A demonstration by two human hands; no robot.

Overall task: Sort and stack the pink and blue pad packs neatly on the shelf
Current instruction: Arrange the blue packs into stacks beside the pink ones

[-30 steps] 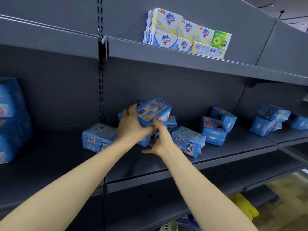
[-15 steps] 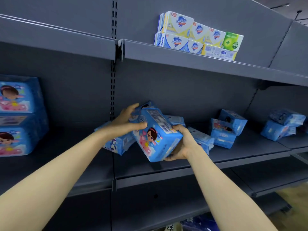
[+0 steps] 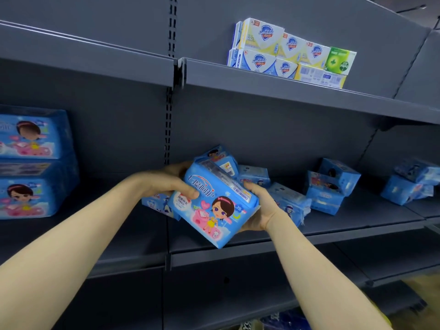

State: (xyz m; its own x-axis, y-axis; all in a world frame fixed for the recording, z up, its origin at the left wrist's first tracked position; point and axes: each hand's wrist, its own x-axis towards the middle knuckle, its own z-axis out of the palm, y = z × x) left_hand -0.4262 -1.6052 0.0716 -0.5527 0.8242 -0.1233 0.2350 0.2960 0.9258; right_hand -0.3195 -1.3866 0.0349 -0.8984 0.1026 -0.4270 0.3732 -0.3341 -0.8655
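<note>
A blue pad pack (image 3: 215, 206) with a pink cartoon girl hangs tilted above the front of the grey middle shelf (image 3: 357, 220). My left hand (image 3: 164, 181) grips its upper left corner, thumb across the front. My right hand (image 3: 260, 207) holds its right side from behind and below. Behind it lie loose blue packs: one leaning on the back wall (image 3: 220, 158), one under my left hand (image 3: 154, 202), others to the right (image 3: 289, 202). Two stacked packs (image 3: 31, 163) stand at the far left.
More blue packs lie jumbled at mid right (image 3: 329, 186) and far right (image 3: 409, 184) of the same shelf. Soap boxes (image 3: 285, 53) sit on the upper shelf. A slotted upright (image 3: 169, 129) divides the bays. Lower shelves run beneath my arms.
The pack has turned so that its printed front faces me more squarely and sits slightly lower. My left thumb has come across its front; the camera has shifted left and closer.
</note>
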